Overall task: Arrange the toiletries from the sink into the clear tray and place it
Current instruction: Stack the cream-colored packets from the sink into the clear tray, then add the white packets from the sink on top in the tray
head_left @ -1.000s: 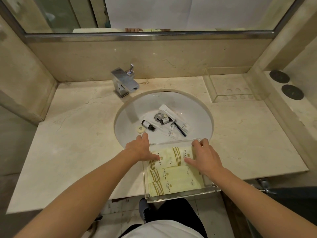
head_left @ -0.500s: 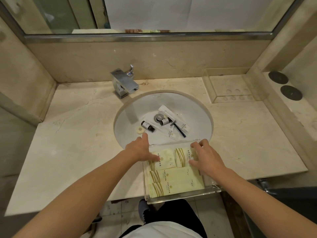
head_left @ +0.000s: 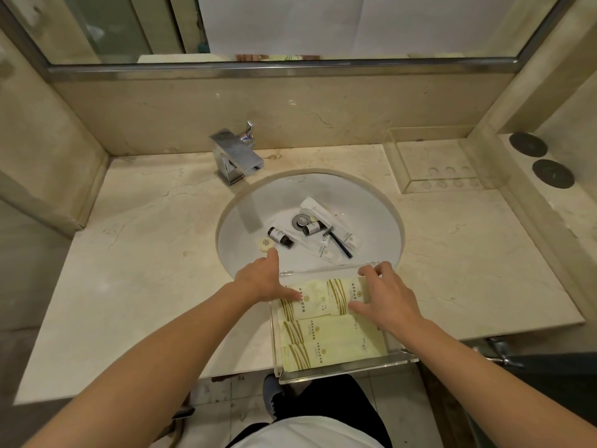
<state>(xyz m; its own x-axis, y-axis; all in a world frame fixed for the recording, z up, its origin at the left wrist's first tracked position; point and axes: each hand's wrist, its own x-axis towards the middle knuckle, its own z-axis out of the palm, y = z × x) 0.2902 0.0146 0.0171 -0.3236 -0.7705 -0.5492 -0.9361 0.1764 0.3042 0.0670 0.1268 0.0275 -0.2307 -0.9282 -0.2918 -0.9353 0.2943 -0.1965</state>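
Observation:
A clear tray (head_left: pixel 349 370) lies at the counter's front edge, overhanging it slightly, below the sink (head_left: pixel 371 215). Several pale yellow packets lie flat in it. My left hand (head_left: pixel 258 282) rests open on the top-left packet (head_left: pixel 311 300), its index finger pointing toward the basin. My right hand (head_left: pixel 384 299) grips the short top-right packet (head_left: pixel 344 294) between thumb and fingers. In the basin lie a round soap (head_left: pixel 265 244), two small dark bottles (head_left: pixel 280 237) (head_left: pixel 313 227), a black-handled razor (head_left: pixel 337 242) and white sachets (head_left: pixel 318 210).
A chrome faucet (head_left: pixel 235 158) stands behind the basin. A second clear tray (head_left: pixel 433 185) sits at the back right of the marble counter. Two dark round discs (head_left: pixel 528 144) lie on the raised right ledge. A mirror runs above the backsplash.
My right hand has shifted the short top-right packet slightly within the tray's top row. My left hand has stayed pressed on the top-left packet.

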